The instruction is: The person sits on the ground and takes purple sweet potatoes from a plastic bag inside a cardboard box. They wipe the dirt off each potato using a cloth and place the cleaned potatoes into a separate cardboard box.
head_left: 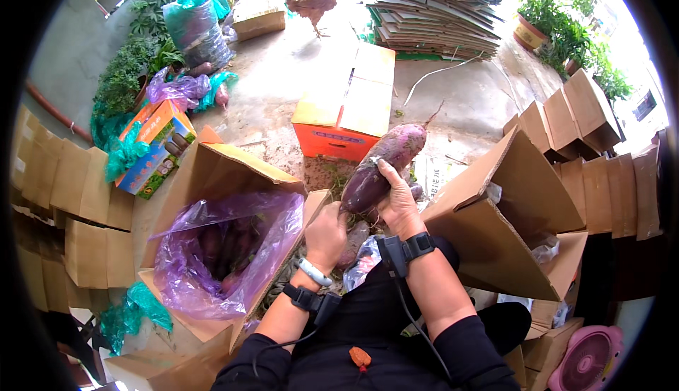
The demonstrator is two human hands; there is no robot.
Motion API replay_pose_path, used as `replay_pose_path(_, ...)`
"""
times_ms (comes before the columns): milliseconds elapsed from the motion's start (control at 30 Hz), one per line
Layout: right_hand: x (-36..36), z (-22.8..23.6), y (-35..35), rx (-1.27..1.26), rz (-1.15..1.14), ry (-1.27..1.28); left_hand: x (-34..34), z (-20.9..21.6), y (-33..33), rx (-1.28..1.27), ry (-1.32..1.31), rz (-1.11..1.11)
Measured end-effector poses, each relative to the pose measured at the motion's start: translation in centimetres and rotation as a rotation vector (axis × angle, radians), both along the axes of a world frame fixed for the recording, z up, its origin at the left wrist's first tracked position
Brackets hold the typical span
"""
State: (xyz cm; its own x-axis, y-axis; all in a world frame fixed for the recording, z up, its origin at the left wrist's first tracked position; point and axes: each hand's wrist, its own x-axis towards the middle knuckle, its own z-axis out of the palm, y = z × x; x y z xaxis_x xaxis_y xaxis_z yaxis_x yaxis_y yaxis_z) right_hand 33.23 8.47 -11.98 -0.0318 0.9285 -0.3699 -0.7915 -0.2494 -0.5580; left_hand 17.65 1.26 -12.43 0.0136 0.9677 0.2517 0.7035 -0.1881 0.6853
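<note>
A large purple radish (385,159) with a thin root at its far end is held up in front of me. My right hand (400,203) is closed around its side, with the thumb on top. At the radish's near, lower end, my left hand (327,235) is closed against the tip, its fingertips partly hidden. Beneath my hands, more radishes (353,244) lie among leaves and dirt on the floor. To the left stands an open cardboard box (189,171) lined with a purple plastic bag (205,292) that has several radishes in it.
An orange and yellow carton (346,97) stands just ahead. Close on my right is another open cardboard box (488,214). Stacked flat cardboard (435,16) and a brown hen (315,0) are farther off. A pink fan (587,359) sits at the lower right.
</note>
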Motion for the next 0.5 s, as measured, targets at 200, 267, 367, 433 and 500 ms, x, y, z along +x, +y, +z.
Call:
replay_pose_path(200,-0.4,0.4,0.1,0.022,-0.056,-0.021,0.3,-0.5,0.2,0.033,0.017,0.000)
replay_pose_path(267,-0.7,0.5,0.2,0.060,-0.109,-0.093,0.4,-0.8,0.6,-0.012,0.036,-0.005)
replay_pose_path(367,-1.0,0.0,0.4,0.111,-0.195,-0.177,1.1,-2.0,1.1,-0.050,-0.087,0.022)
replay_pose_path(433,-1.5,0.8,0.2,0.199,-0.243,-0.282,1.6,-2.8,1.5,-0.137,-0.211,0.040)
replay_pose_path(500,-1.7,0.9,0.4,0.253,-0.249,-0.382,2.2,-3.6,2.0,-0.229,-0.360,0.054)
